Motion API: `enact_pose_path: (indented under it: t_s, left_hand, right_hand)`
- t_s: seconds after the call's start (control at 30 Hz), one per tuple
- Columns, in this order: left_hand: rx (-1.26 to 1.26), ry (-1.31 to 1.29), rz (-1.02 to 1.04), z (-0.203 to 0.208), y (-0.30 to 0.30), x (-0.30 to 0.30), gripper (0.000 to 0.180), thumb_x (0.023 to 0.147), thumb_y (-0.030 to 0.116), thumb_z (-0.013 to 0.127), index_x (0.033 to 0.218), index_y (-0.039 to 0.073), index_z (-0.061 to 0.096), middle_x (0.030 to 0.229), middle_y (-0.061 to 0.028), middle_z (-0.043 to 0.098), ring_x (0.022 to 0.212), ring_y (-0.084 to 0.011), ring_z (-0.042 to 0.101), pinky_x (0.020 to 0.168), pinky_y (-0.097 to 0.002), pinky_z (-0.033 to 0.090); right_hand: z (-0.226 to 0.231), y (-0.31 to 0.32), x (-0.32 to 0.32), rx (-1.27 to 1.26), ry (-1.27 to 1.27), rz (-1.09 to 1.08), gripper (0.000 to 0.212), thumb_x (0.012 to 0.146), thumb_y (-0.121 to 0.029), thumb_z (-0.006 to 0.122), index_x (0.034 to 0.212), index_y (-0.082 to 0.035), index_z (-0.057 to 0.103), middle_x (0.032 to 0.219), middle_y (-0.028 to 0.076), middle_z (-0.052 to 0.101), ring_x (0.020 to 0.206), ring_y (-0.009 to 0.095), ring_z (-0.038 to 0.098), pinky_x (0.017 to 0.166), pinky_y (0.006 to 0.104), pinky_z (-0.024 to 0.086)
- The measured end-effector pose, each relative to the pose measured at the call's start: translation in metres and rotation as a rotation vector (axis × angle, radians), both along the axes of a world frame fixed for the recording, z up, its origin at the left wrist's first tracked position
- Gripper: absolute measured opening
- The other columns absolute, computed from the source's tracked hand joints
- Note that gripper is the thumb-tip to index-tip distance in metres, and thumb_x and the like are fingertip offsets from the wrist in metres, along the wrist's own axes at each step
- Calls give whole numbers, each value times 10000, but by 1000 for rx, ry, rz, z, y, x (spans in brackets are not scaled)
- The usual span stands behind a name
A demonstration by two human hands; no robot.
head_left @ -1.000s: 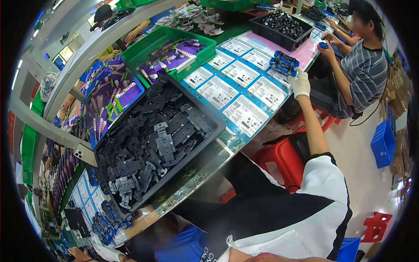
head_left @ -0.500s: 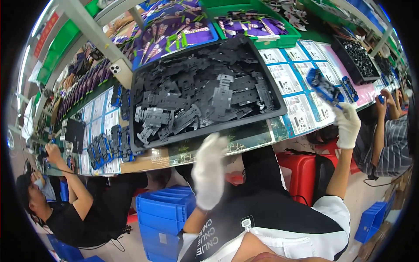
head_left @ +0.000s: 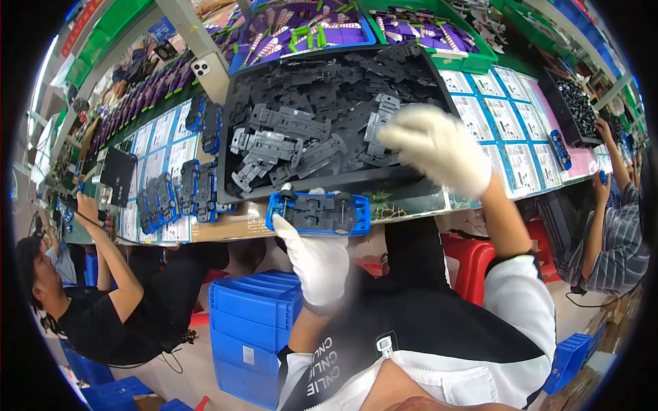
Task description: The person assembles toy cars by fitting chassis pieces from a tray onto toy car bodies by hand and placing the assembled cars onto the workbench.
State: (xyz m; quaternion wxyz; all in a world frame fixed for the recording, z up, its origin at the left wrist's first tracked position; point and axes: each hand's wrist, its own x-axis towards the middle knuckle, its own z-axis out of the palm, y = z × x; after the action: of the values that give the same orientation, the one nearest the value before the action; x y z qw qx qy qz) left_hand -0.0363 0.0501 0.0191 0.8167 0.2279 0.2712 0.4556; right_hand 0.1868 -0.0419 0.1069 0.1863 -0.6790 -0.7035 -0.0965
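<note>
The left gloved hand [head_left: 317,264] grips a blue toy car [head_left: 319,214] by its near left corner, thumb laid along that edge, the other fingers mostly hidden by the car. The car sits just beyond the grip, in front of the tray and above the table's near edge, wheels and black underside facing up. Its long axis runs nearly level from left to right, with more of the body lying right of the thumb; which end is the nose I cannot tell.

It looks light and stiff, probably moulded plastic; the smooth blue shell might slip a little against glove fabric, and the exposed axles and wheels seem its most delicate parts. A hold across the shell's two long sides, clear of the wheels, should serve best.

Beyond the grip and to its right, the right gloved hand [head_left: 439,147] is blurred over the right part of the black tray [head_left: 373,179]; whether its fingers are closed on anything I cannot tell. The tray, directly past the car, is heaped with loose black chassis plates [head_left: 291,125]. Left of the grip, more blue cars [head_left: 157,202] stand in a group. Farthest, past the tray and rightward, is a green crate [head_left: 473,66] of purple pieces.
</note>
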Motion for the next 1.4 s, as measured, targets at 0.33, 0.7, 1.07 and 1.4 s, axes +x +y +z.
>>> enact_pose_path:
  t_s: [0.33,0.7,1.07,1.4]
  left_hand:
    - [-175,-217,-302,25,4,-12,760,956,724,333,1150,21,548,961,-143,634,897,-305,640,859,-457,538]
    - [-104,-234,-218,16,3,-7,676,958,680,395,1279,97,512,1072,-85,604,941,-235,634,863,-408,547]
    - [9,-171,-235,3,-3,-14,658,1018,639,243,1488,195,364,1416,-69,484,1245,-299,492,1078,-526,405]
    - [-94,-361,-254,0,3,-14,664,1002,672,246,1494,244,372,1382,-35,513,1213,-300,483,1078,-632,341]
  right_hand:
    - [-15,50,75,-363,-151,302,482,737,-167,752,1207,-164,648,1190,113,624,1128,308,597,907,410,516]
    - [-22,22,29,-346,-68,-17,415,813,-213,701,1221,-170,634,1143,149,624,1019,354,626,832,440,543]
    - [-48,5,14,-173,124,-294,416,822,-211,736,1232,-177,677,970,143,617,873,345,598,775,429,489]
    - [-47,4,9,-165,130,-301,352,899,-351,650,1204,-174,668,911,177,620,874,386,625,756,452,499]
